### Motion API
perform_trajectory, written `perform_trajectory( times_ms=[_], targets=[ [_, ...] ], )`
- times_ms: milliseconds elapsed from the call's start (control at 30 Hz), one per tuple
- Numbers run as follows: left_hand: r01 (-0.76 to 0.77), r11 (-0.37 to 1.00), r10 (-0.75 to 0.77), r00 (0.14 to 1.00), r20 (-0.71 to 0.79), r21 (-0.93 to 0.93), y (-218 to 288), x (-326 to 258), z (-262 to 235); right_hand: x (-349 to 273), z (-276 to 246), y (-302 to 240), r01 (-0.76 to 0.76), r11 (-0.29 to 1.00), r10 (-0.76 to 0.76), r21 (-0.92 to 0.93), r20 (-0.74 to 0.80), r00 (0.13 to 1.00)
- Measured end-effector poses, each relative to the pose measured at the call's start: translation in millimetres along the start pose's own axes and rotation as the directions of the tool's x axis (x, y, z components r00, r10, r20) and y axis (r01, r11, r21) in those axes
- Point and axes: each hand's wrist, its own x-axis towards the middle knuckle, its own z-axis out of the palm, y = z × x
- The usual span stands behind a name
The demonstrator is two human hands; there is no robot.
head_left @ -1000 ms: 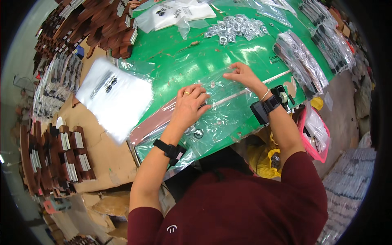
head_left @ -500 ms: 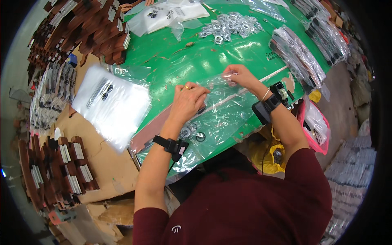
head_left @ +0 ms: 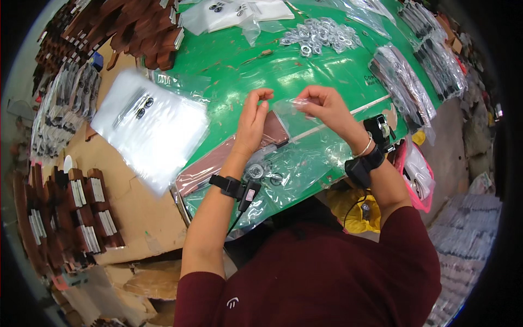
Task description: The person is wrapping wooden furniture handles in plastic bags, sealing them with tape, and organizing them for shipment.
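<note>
A clear plastic bag lies in front of me, with a long reddish-brown board inside or under its film; I cannot tell which. Round grey-and-black pieces show through the film beside the board. My right hand is closed in a pinch on the bag's far right part, lifting the film a little. Just above the board's far end, my left hand is raised with thumb and fingers apart, and nothing shows in it.
Flat printed plastic bags are stacked at left. Small wrapped round parts lie heaped on the green table. Brown wooden pieces are piled at left, bagged pieces at right. A pink basket stands beside the table.
My left hand has come off the board and bag, its fingers spreading. The right hand still pinches the film. More of the board's far end is uncovered.
</note>
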Motion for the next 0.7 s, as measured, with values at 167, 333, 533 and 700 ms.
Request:
perform_trajectory(
  times_ms=[167, 333, 533, 700],
  targets=[
    [-0.041, 0.968, 0.008, 0.991, -0.133, -0.249, 0.3, 0.2, 4.3, -7.8, 62.7, 0.7, 0.146, 0.966, -0.163, -0.215, -0.067, 0.984],
    [-0.082, 0.947, 0.018, 0.979, -0.205, -0.310, -4.8, 0.2, -2.5, -16.3, 119.8, 11.5, 0.186, 0.845, -0.321, -0.502, -0.197, 0.927],
    [-0.069, 0.932, -0.010, 0.977, -0.215, -0.356, 4.1, -1.9, -7.7, -24.0, 153.0, 24.2, 0.136, 0.717, -0.392, -0.684, -0.234, 0.890],
    [-0.113, 0.920, 0.022, 0.971, -0.238, -0.375, 11.7, -9.3, -11.7, -35.1, 166.1, 22.8, 0.075, 0.632, -0.370, -0.772, -0.215, 0.904]
  ],
)
